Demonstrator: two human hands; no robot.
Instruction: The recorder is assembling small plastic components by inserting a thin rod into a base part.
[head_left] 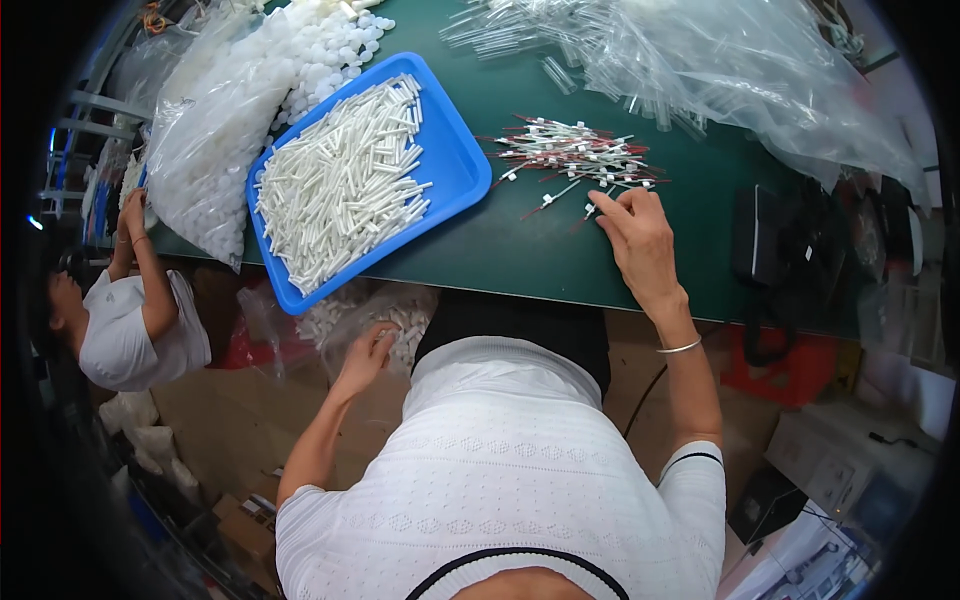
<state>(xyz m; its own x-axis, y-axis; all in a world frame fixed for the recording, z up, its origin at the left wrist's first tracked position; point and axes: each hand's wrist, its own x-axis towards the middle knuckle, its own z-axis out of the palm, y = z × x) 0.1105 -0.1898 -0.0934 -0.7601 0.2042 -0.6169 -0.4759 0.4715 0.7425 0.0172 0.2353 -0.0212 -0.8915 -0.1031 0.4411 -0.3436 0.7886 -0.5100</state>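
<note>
My right hand (pixel 642 245) reaches over the green table at the near edge of a pile of thin red-and-white sticks (pixel 575 150), each with a small white tab. Thumb and index finger close around one such stick (pixel 587 212). Below the table's front edge hangs my left hand (pixel 366 358), its fingers loosely bent and apart, with nothing visible in them. It is beside a clear bag of short white tubes (pixel 405 335). A blue tray (pixel 462 165) of short white tubes (pixel 340 170) stands on the table, its near corner at the edge.
Left of the tray, a plastic bag (pixel 215 130) spills round white caps (pixel 335 45). Clear plastic tubes (pixel 510 25) lie by a large clear bag (pixel 740 65) at the back right. A black case (pixel 755 235) sits at right. Another person (pixel 140 310) works at far left.
</note>
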